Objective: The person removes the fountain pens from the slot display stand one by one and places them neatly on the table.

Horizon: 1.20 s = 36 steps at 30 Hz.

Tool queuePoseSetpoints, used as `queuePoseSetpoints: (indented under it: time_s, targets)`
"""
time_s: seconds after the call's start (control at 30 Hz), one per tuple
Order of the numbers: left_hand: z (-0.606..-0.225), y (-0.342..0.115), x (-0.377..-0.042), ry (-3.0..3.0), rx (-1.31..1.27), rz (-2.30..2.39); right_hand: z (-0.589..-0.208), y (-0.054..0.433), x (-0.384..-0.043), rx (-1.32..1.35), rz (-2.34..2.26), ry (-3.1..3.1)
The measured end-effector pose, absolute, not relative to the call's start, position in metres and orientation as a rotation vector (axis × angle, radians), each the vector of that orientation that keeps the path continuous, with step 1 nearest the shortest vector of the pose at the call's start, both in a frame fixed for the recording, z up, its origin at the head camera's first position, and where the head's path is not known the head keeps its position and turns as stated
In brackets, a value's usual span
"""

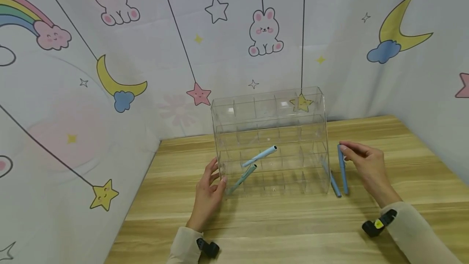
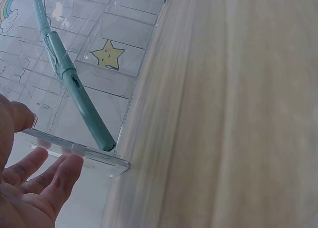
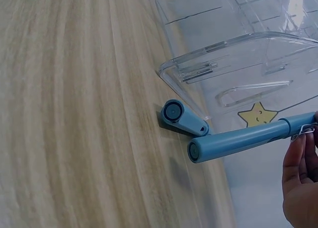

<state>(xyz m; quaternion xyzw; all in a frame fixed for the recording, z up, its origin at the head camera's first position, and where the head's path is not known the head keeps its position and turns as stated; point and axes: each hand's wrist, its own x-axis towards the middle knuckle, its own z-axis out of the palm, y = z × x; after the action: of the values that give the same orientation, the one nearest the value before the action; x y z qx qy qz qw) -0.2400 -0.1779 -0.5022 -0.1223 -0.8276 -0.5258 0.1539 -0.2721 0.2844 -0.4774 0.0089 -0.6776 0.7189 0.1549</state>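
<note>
A clear acrylic organizer (image 1: 269, 111) with rows of small compartments stands upright on the table. My left hand (image 1: 209, 196) holds its left side panel, thumb on one face and fingers on the other. Beyond the organizer's right side, my right hand (image 1: 368, 166) pinches a blue pen (image 3: 238, 140) near its top, the pen's lower end pointing down. Close by, a second blue pen (image 3: 185, 119) lies along the organizer's right side. A teal pen (image 2: 74, 81) leans in the organizer's lower left, and a light blue pen (image 1: 260, 156) sticks out of a compartment above it.
The wood-grain table (image 1: 278, 231) carries everything. Behind it hangs a pale cloth (image 1: 234, 60) printed with rabbits, stars and moons, close to the organizer's back. A black camera (image 1: 209, 248) sits on the left wrist, another camera (image 1: 377, 224) on the right.
</note>
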Motion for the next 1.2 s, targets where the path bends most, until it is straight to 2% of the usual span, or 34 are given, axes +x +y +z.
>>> queuePoseSetpoints:
  time_s: [1.2]
  targets:
    - [-0.5,-0.178,-0.239,-2.383,-0.328,-1.509,-0.494,0.288,-0.281,-0.078,1.91,-2.131]
